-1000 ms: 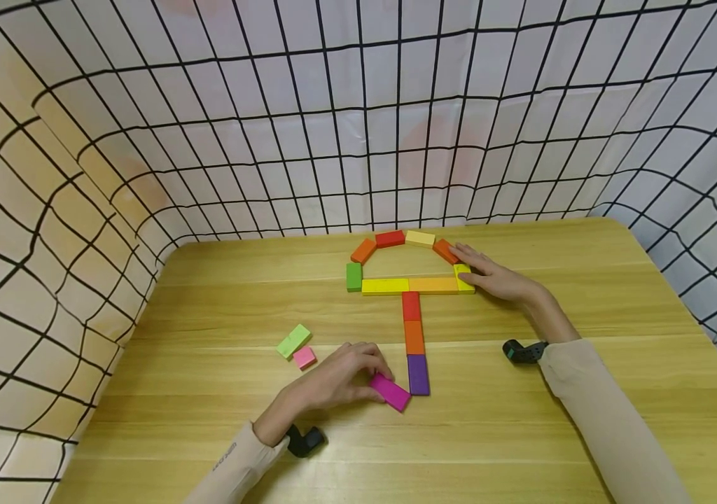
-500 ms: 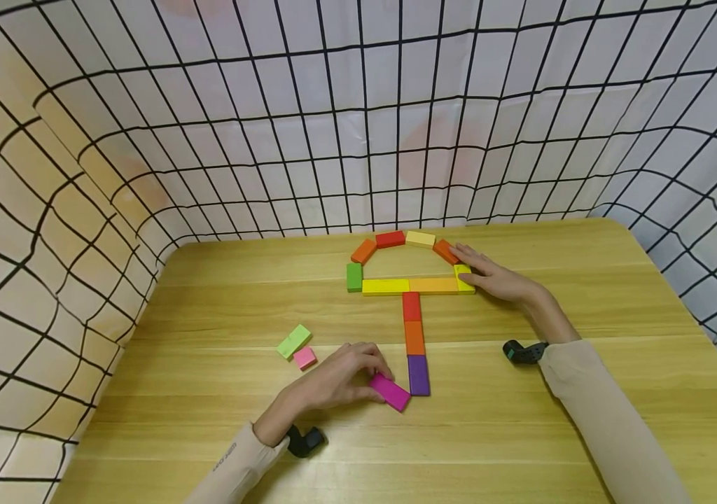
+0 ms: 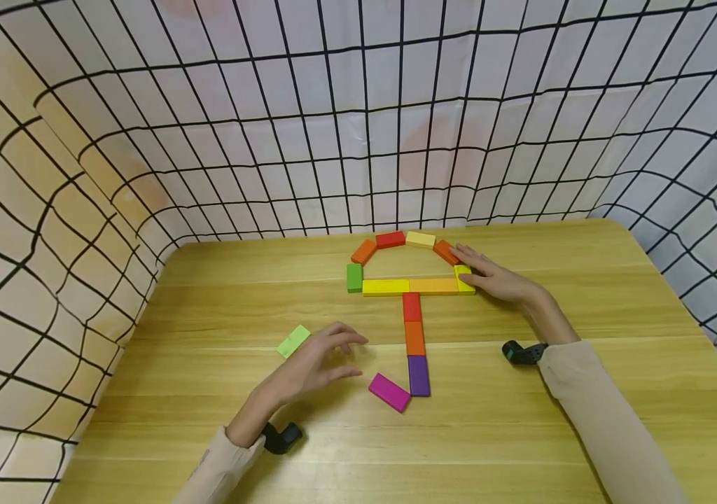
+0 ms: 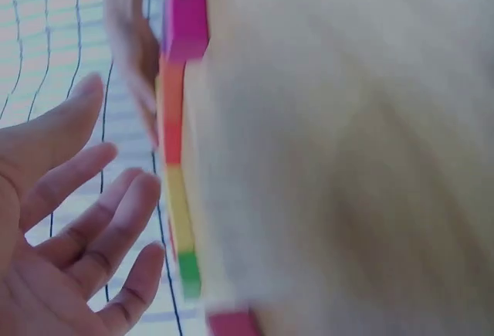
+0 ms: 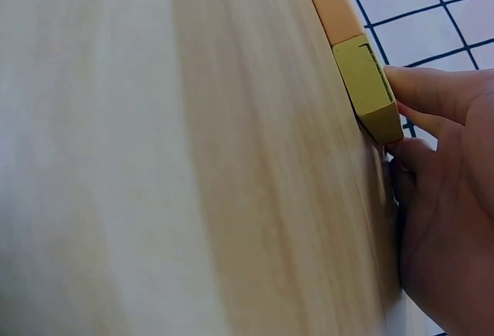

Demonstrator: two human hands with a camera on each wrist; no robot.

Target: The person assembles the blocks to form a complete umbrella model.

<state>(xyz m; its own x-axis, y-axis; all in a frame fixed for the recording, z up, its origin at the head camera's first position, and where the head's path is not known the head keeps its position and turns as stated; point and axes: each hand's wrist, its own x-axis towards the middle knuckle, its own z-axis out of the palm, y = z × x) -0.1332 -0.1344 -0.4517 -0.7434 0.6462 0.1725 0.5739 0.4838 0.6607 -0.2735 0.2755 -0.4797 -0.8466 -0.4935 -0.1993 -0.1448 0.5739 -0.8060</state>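
Observation:
My left hand (image 3: pixel 317 360) hovers over the table left of a magenta block (image 3: pixel 389 393), its fingers spread and holding nothing. The magenta block lies slantwise, one corner against the foot of a purple block (image 3: pixel 419 376). A light green block (image 3: pixel 294 341) lies beside the left hand. In the left wrist view a pink block (image 4: pixel 234 322) shows at the bottom; the hand hides it from the head view. With extended fingers, my right hand (image 3: pixel 498 278) rests at a yellow block (image 3: pixel 463 269) and an orange-red block (image 3: pixel 446 252) on the arch's right side.
Above the purple block run an orange block (image 3: pixel 414 338) and a red block (image 3: pixel 412 306), up to a bar of a yellow block (image 3: pixel 386 288) and a light orange block (image 3: pixel 433 286). Several blocks arch behind it, with a green block (image 3: pixel 354 278) at left. Gridded cloth (image 3: pixel 384 140) surrounds the table.
My left hand has let go of the magenta block and moved left, lifting and spreading its fingers. It now covers the pink block. The right hand stays in place.

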